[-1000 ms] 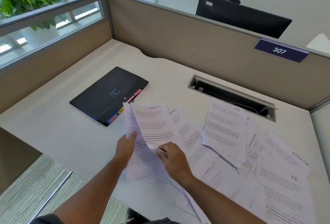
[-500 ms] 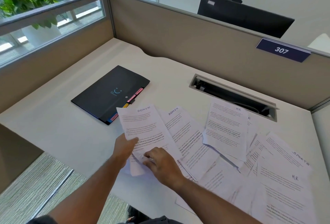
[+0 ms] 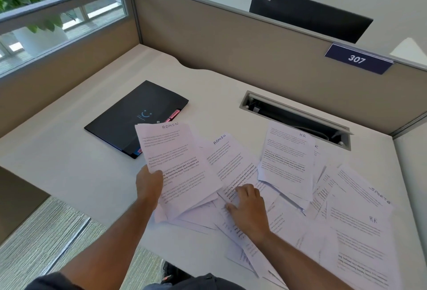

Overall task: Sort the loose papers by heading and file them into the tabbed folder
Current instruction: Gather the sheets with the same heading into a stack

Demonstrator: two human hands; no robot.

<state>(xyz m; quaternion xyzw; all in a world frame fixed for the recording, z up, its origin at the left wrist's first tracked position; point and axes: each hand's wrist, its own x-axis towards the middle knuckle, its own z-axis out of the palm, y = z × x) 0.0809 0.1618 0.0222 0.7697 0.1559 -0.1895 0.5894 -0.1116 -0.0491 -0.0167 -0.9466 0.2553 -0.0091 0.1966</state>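
Observation:
A black tabbed folder (image 3: 136, 116) lies closed on the desk at the left, with coloured tabs along its right edge. My left hand (image 3: 149, 183) grips the left edge of a sheet headed ADMIN (image 3: 178, 162), raised over the folder's near corner. A second ADMIN sheet (image 3: 231, 162) lies just to its right. My right hand (image 3: 248, 208) rests on the spread papers below that sheet, fingers on the pages. Further right lie an HR sheet (image 3: 286, 160), a SPORTS sheet (image 3: 360, 192) and another HR sheet (image 3: 362, 239), among several overlapping pages.
A cable slot (image 3: 295, 118) is cut into the white desk (image 3: 69, 162) behind the papers. Beige partition walls (image 3: 208, 35) enclose the desk at the back and left. The desk's near edge drops to carpet on the left.
My left hand has taken the ADMIN sheet and holds it further up and left, over the folder's corner. My right hand let go of it and moved right, down onto the second ADMIN sheet's area.

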